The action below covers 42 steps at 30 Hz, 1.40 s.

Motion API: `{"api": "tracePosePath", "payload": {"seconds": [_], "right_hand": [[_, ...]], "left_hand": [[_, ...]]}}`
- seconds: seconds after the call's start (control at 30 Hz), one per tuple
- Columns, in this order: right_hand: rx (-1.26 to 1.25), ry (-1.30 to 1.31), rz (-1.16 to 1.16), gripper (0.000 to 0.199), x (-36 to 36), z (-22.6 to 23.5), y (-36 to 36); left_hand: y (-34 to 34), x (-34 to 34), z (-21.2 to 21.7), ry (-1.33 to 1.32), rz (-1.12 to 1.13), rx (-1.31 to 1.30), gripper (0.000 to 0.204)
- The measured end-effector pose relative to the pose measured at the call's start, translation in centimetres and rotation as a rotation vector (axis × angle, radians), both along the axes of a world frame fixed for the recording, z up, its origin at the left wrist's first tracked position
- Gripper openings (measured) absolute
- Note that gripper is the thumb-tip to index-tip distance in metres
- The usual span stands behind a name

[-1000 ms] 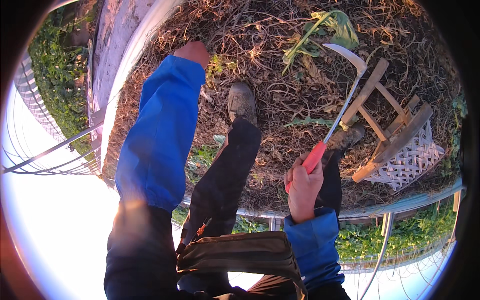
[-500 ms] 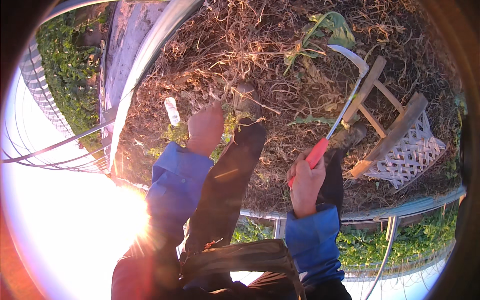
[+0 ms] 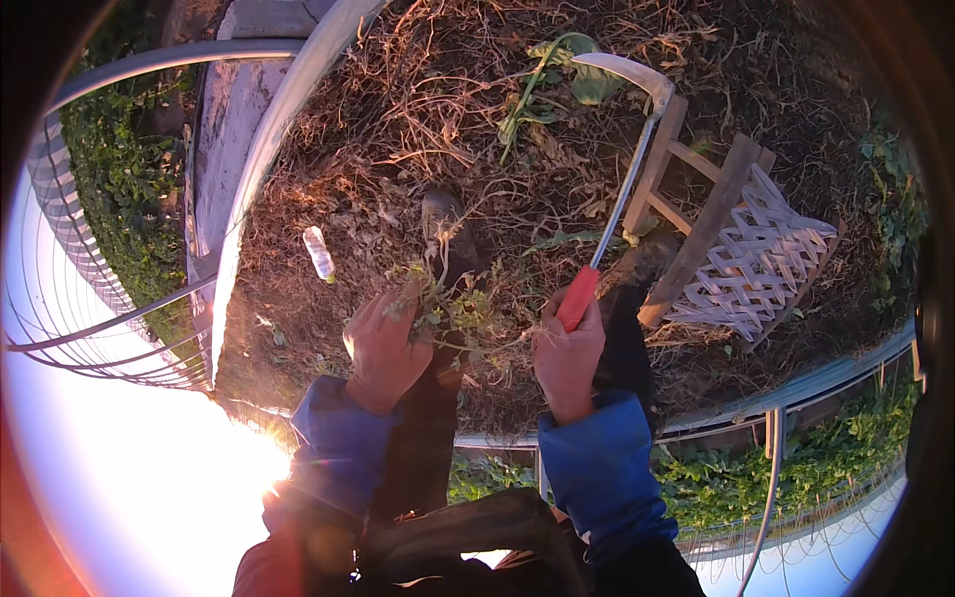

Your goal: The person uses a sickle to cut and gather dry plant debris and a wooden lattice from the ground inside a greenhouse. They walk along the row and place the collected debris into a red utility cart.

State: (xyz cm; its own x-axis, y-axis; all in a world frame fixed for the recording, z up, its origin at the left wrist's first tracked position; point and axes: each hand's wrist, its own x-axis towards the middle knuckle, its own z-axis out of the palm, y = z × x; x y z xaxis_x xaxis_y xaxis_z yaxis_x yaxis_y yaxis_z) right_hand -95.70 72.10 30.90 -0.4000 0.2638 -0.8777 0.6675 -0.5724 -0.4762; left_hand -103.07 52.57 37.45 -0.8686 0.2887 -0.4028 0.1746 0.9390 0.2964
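My left hand (image 3: pixel 383 343) is closed on an uprooted weed (image 3: pixel 453 310), a tangle of small green leaves and stems with pale roots pointing up and away from me. My right hand (image 3: pixel 569 366) grips the red handle of a sickle (image 3: pixel 619 194). Its metal shaft slants up to the right, and the curved blade hooks to the left at the far end. Thin stems of the weed reach close to my right fingers; whether those fingers touch them I cannot tell. One of my boots (image 3: pixel 443 211) shows beyond the weed.
A wooden stool (image 3: pixel 701 229) with a woven white seat lies on its side at right, behind the sickle. A clear plastic bottle (image 3: pixel 318 254) lies left of my hands. Dry vines (image 3: pixel 438 109) cover the soil, with a wilted leafy stalk (image 3: pixel 595 88) near the blade. Metal hoops (image 3: pixel 179 62) stand at left.
My left hand has lifted off the ground and now holds the weed up in front of me. My right hand has moved left with the sickle, closer to my left hand.
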Motion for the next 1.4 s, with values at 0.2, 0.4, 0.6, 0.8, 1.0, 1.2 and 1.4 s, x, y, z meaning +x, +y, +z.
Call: {"api": "tracePosePath", "payload": {"seconds": [0.2,0.4,0.6,0.8,1.0,1.2,1.4], "right_hand": [[0.068,0.036,-0.055,0.022,-0.6,1.8,3.9],[0.200,-0.069,0.033,0.015,3.3,5.0,10.5],[0.578,-0.175,0.242,0.022,11.0,10.4,18.5],[0.595,-0.379,0.218,0.032,17.2,16.7,24.7],[0.616,-0.532,-0.006,0.022,20.7,20.6,27.1],[0.527,-0.404,-0.084,0.019,19.4,24.8,27.2],[0.460,-0.262,-0.158,0.010,17.6,29.2,29.3]], "left_hand": [[-0.1,-2.0,0.1,0.115,0.079,-0.265,0.049],[1.6,-1.3,-0.7,-0.889,0.212,-0.254,0.076],[19.3,0.2,-7.7,-0.961,0.223,0.230,0.102],[31.6,0.4,-9.8,-0.828,0.771,0.557,0.033],[38.2,-2.0,5.1,-0.672,0.537,0.436,0.033],[32.0,-5.7,24.1,-0.596,0.250,0.315,0.039],[32.3,-11.1,35.3,-0.480,0.102,0.332,0.038]]}}
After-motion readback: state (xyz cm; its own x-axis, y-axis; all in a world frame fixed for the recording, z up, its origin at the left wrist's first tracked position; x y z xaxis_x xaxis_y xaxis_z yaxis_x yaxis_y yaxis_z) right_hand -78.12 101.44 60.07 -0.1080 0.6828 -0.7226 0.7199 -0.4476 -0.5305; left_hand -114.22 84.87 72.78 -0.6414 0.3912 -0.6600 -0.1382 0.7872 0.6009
